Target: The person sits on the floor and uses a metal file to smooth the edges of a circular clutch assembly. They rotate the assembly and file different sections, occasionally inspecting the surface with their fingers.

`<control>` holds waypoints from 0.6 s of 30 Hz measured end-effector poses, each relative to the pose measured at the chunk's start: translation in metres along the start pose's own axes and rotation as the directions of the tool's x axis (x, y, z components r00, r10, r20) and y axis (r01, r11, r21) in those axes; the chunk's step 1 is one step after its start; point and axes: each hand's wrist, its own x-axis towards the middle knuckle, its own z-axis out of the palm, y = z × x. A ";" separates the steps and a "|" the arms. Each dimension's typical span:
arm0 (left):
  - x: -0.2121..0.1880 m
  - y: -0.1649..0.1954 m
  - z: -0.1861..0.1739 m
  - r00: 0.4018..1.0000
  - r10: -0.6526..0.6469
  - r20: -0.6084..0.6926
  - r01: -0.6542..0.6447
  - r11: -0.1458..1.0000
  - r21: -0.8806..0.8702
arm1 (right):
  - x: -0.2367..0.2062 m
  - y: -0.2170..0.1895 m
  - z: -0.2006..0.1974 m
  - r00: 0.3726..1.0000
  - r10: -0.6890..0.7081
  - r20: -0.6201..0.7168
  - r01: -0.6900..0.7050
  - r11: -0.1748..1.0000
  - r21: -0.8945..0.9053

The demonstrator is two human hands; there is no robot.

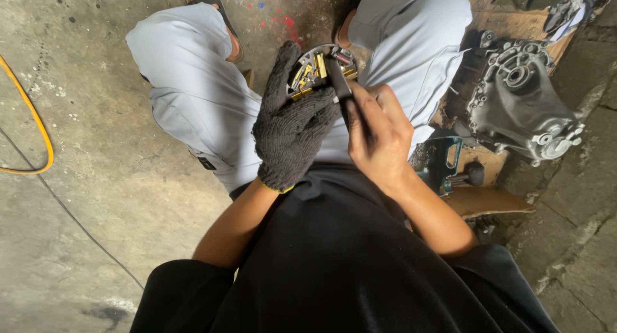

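Observation:
My left hand [290, 124], in a dark knitted glove, grips a round metal plate [319, 68] with brass-coloured contacts on it, held above my lap. My bare right hand [379, 135] is closed on a dark slim tool [341, 87] whose tip rests on the plate's face. Both hands sit close together between my knees, which are in light grey trousers. The glove hides the plate's lower left edge.
A grey cast metal housing [519, 101] lies on the floor at right, beside a teal clamp-like tool [447, 162] and a piece of cardboard [488, 201]. A yellow hose [29, 114] and a thin dark cable [71, 214] cross the concrete floor at left.

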 end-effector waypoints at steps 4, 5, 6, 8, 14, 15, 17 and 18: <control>0.003 -0.004 0.002 0.998 -0.055 -0.037 0.052 0.996 -0.074 | 0.000 -0.001 0.002 1.000 -0.014 -0.005 0.015 0.999 0.033; 0.004 -0.005 0.002 0.999 -0.005 -0.048 0.001 0.997 -0.074 | 0.000 -0.001 0.003 1.000 0.004 -0.004 -0.004 1.000 0.018; 0.004 -0.005 0.001 0.998 0.042 -0.054 -0.046 0.996 -0.074 | 0.001 -0.001 0.003 1.000 0.028 -0.003 -0.028 1.000 0.003; 0.003 -0.004 -0.002 0.998 -0.029 -0.062 0.027 0.999 -0.037 | 0.002 -0.001 0.004 1.000 0.026 0.009 -0.026 1.000 0.012; 0.004 0.001 -0.007 0.993 -0.114 -0.018 0.111 0.988 -0.111 | 0.002 -0.004 0.004 1.000 0.017 0.012 -0.018 0.999 0.027; 0.004 0.002 -0.007 0.996 -0.086 -0.022 0.083 0.992 -0.090 | 0.002 -0.004 0.004 1.000 -0.001 0.011 0.001 0.999 0.039; 0.006 0.002 -0.007 0.999 -0.024 -0.031 0.022 0.999 -0.050 | 0.002 -0.004 0.003 1.000 -0.006 0.011 0.005 0.999 0.036; 0.006 0.002 -0.007 0.998 -0.039 -0.041 0.036 0.996 -0.086 | 0.003 -0.004 0.003 1.000 0.017 0.015 -0.018 1.000 0.023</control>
